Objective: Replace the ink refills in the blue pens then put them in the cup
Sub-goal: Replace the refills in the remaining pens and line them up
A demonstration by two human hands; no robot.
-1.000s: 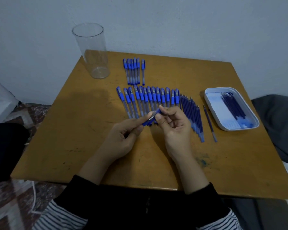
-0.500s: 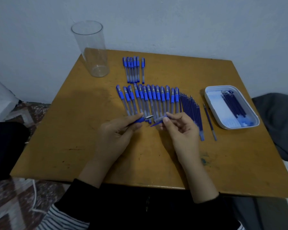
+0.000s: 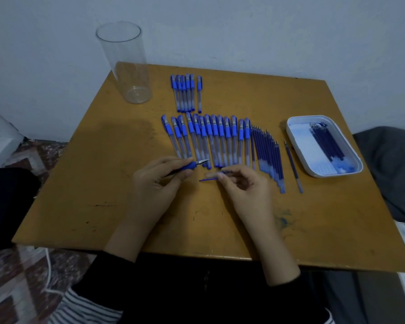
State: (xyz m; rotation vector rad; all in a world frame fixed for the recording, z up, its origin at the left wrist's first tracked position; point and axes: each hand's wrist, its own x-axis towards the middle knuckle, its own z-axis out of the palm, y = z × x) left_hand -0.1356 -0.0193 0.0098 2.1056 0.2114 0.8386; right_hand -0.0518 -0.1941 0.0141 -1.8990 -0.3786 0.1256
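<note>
Hands apart: left hand (image 3: 159,183) pinches the tip piece (image 3: 192,165), right hand (image 3: 243,188) pinches the barrel (image 3: 211,175); the refill (image 3: 205,180) should slide straight out.

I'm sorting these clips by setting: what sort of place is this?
Likely a room in a home rather than a workshop: a small worn brown wooden table stands against a plain pale wall, with patterned floor tiles beside it.
</note>
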